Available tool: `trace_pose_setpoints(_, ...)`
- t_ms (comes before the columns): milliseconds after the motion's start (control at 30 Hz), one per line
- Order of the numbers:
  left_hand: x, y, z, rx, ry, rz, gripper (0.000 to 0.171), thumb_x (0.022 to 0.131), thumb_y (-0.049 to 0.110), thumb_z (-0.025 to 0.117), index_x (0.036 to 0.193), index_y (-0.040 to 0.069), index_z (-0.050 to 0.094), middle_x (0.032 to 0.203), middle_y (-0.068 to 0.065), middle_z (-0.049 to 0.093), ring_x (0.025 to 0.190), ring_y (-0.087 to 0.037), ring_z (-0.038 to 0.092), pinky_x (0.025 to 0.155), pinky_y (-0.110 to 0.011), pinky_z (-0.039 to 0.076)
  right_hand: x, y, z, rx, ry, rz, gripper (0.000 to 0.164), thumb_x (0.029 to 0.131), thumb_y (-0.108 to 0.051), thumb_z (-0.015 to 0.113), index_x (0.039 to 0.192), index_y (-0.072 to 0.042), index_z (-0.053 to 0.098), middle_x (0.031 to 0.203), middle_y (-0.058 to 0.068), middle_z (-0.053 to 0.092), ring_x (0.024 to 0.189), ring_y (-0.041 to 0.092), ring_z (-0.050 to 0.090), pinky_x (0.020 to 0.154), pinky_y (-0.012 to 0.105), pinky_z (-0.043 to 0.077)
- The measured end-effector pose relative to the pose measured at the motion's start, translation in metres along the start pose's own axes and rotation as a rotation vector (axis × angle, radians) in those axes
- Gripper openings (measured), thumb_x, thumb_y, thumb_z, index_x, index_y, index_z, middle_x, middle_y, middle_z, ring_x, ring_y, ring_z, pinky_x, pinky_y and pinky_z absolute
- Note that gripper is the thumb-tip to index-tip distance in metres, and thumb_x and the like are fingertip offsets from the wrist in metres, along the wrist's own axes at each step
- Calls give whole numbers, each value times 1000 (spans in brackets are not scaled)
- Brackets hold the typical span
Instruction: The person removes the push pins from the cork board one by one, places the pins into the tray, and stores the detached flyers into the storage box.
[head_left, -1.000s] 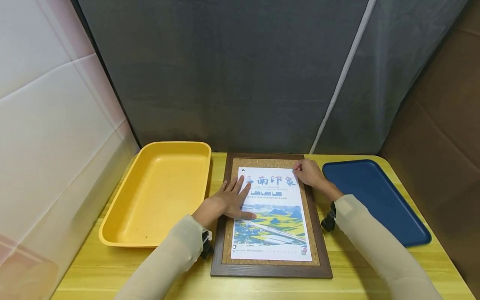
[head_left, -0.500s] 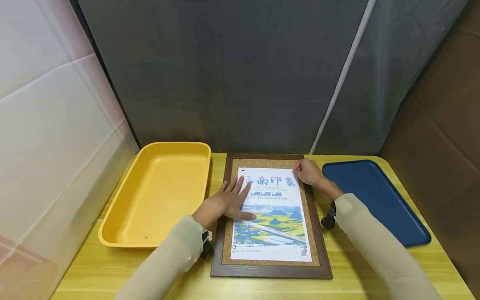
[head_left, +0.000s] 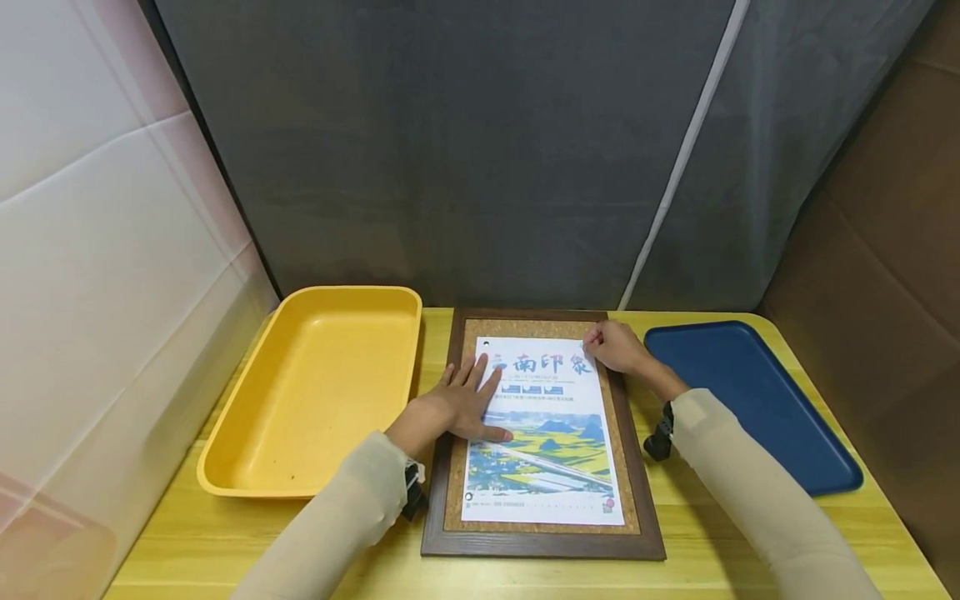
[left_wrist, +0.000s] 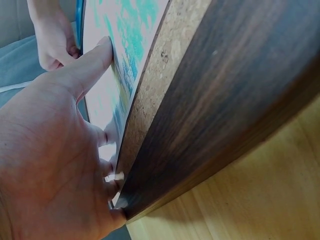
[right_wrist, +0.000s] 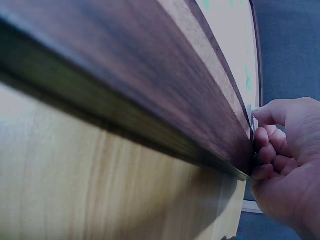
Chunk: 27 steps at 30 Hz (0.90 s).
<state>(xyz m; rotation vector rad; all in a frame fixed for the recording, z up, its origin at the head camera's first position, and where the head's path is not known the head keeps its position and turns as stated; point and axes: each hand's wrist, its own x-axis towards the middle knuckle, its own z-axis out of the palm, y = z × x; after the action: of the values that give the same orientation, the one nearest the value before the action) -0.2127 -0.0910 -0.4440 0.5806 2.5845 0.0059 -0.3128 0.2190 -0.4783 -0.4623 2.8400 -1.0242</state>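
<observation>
On your tabletop [head_left: 570, 581], the corkboard [head_left: 543, 546] sits at the far edge, carrying the sheet [head_left: 543, 429]: likely light, floppy, easily creased; take its corners. Your left hand [head_left: 463, 407] rests spread on the sheet's left edge; your right hand [head_left: 617, 345] seemingly pinches its far right corner.

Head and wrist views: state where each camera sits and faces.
Head: worn on the head, facing forward and down at paper, frame, sleeves, left hand and right hand.
Left wrist: worn there, facing the left hand on the paper, right hand beyond.
Right wrist: worn there, facing along the frame to the right hand.
Both wrist views share frame, paper, right hand.
</observation>
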Motion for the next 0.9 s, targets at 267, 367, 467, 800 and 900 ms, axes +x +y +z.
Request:
trace_pose_setpoints(267,0,-1,2,5,5,1,114,93,79,57,172,18,2,178,-13,-13,164,-34,-10,131,-56,-1,-2,1,1,25,-8,5,11,102,-7,64,100,1,71,89,10,66,79,22,60,74,32,49)
trace_pose_setpoints(367,0,-1,1,6,4,4,114,93,78,57,172,18,1,177,-13,-14,164,-34,-11,131,-56,-2,-2,3,2,40,-3,-7,12,103,-7,64,101,1,71,91,11,67,79,23,60,75,31,50)
trace_pose_setpoints(467,-1,-1,0,2,7,5,114,93,78,58,172,18,2,178,-13,-13,164,-34,-11,131,-57,-2,-2,5,2,62,5,-18,11,103,-7,64,100,2,72,93,12,68,79,23,60,74,30,50)
trace_pose_setpoints(800,1,-2,1,8,2,9,114,94,78,56,172,18,0,177,-13,-15,164,-33,-12,131,-56,-2,-2,6,-4,120,1,-23,11,101,-7,67,101,2,74,94,14,70,78,21,58,71,28,49)
trace_pose_setpoints(900,1,-2,0,5,5,8,113,94,78,56,172,17,1,177,-13,-14,164,-33,-11,131,-56,-1,-2,7,-6,130,-9,-24,11,101,-6,67,101,2,74,95,14,70,78,21,58,70,27,49)
